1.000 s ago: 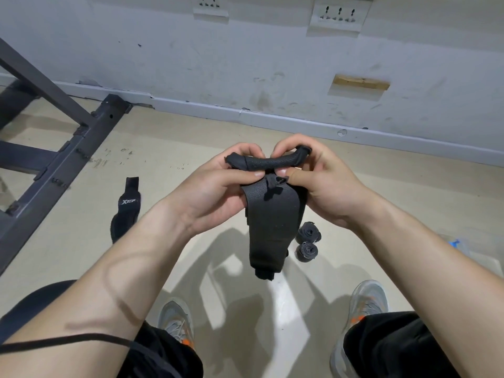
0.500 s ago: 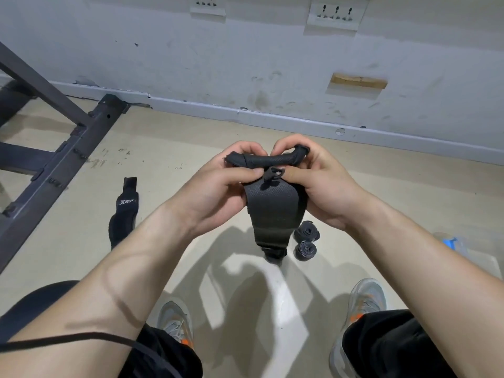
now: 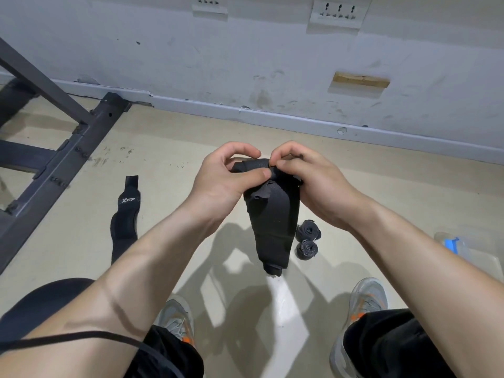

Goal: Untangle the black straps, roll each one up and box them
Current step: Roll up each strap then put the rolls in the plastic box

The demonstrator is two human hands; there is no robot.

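Note:
A wide black strap (image 3: 272, 222) hangs in front of me, its top end rolled into a short tube between my hands. My left hand (image 3: 221, 184) pinches the left side of the roll with thumb and fingers. My right hand (image 3: 308, 181) pinches the right side, fingers curled over the top. The strap's loose tail dangles down to a folded tip. Two rolled black straps (image 3: 307, 239) lie on the floor just right of the hanging tail. Another black strap (image 3: 126, 214), printed with white letters, lies flat and unrolled on the floor at the left.
A dark metal frame (image 3: 62, 148) runs along the floor at the left. A clear plastic container (image 3: 463, 252) with a blue patch sits at the right edge. My grey shoes (image 3: 177, 320) stand below. The wall and its baseboard (image 3: 272, 118) close the far side.
The rolled top has grown thicker and my fingers have shifted over it. The hanging tail swung slightly and rose a little, then settled lower in view.

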